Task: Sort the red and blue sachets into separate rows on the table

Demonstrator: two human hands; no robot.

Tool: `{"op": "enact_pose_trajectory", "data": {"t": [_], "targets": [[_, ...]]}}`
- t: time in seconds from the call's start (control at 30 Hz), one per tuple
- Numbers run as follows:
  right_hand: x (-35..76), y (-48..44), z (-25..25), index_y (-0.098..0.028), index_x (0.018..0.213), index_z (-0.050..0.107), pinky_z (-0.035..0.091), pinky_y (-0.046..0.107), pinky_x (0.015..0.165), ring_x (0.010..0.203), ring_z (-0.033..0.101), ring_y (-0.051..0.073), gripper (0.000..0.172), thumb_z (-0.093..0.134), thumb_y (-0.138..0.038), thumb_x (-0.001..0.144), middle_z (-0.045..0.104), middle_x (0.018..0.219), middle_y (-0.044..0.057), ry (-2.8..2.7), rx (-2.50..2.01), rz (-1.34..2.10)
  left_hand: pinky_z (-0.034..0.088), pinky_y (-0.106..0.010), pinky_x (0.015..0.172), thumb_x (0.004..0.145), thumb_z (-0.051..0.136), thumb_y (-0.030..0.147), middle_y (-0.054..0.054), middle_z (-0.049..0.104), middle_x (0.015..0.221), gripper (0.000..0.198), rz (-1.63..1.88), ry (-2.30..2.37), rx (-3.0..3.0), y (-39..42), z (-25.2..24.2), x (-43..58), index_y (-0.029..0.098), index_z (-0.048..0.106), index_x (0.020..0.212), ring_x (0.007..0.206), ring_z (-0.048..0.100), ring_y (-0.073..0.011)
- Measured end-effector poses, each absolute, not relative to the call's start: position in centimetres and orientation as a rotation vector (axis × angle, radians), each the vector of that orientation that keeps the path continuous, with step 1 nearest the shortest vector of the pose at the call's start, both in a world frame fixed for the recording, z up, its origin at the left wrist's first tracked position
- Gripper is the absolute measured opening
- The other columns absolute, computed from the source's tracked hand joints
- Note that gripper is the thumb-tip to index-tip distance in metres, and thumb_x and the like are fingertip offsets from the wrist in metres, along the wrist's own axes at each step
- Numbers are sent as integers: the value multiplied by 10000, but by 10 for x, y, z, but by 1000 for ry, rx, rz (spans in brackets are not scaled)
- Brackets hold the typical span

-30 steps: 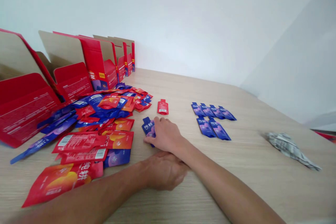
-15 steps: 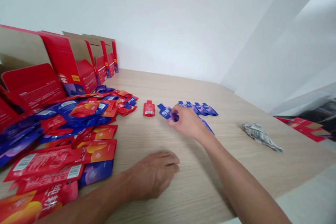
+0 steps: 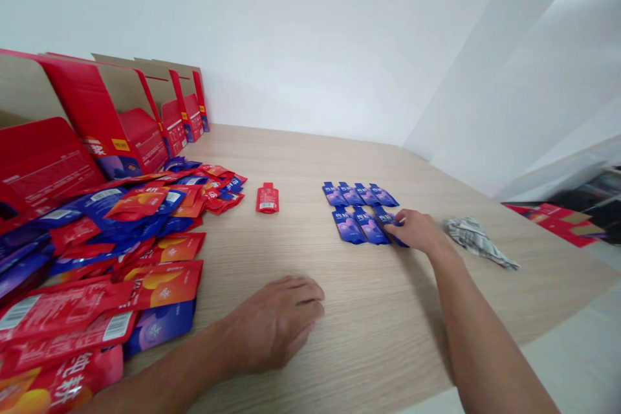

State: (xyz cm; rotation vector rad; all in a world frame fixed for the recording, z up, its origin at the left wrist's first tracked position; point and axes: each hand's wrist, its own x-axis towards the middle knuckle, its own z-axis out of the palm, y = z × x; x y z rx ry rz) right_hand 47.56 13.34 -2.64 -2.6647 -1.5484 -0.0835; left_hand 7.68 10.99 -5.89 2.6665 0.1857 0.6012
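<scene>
My right hand [image 3: 414, 229] pinches the edge of a blue pouch [image 3: 387, 217], the rightmost of three in the near row on the wooden table. Beside it lie the other two purple-blue pouches, one of them the middle pouch [image 3: 369, 226], flat with their narrow necks pointing away. Behind them is a second row of blue pouches [image 3: 358, 194], partly overlapping. My left hand [image 3: 281, 320] hovers low over or rests on the table, fingers loosely bent and nothing visible in it. A lone red pouch [image 3: 267, 199] lies face down, barcode showing, left of the rows.
A heap of red and blue pouches [image 3: 140, 207] spreads over the left side. Behind it stand several open red cartons [image 3: 140, 136] by the wall. A crumpled grey cloth [image 3: 478, 242] lies at the right. Red flattened cardboard [image 3: 553, 220] shows beyond the table's right edge.
My right hand has carried a blue pouch rightward from near the red one to the end of the near row. The left hand stays almost in place; the view has shifted slightly.
</scene>
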Motion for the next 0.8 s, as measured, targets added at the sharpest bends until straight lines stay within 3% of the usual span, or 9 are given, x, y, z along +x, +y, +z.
{"op": "enact_pose_trajectory", "data": {"t": [0.23, 0.7, 0.8], "targets": [[476, 135, -27, -215, 1062, 802, 546, 425, 822, 1029, 750, 385, 397, 655, -542, 889, 791, 1046, 186, -1501, -2701, -59, 523, -385, 1081, 1026, 499, 125, -95, 734, 1199, 165, 610, 183, 2665, 110, -61, 76, 182, 643, 1082, 1160, 670, -234], [471, 139, -31, -200, 1128, 784, 553, 416, 847, 1096, 743, 382, 464, 637, -592, 929, 792, 1107, 182, -1483, -2764, -83, 534, -388, 1076, 1008, 519, 112, -105, 740, 1189, 158, 619, 172, 2692, 111, -60, 76, 151, 658, 1072, 1142, 684, -240], [469, 136, -28, -150, 1233, 756, 564, 452, 859, 1116, 736, 416, 564, 602, -617, 958, 784, 1139, 216, -1499, -2765, -84, 534, -376, 1072, 1002, 540, 131, -112, 746, 1189, 134, 620, 161, 2744, 110, -62, 76, 150, 662, 1054, 1131, 690, -237]]}}
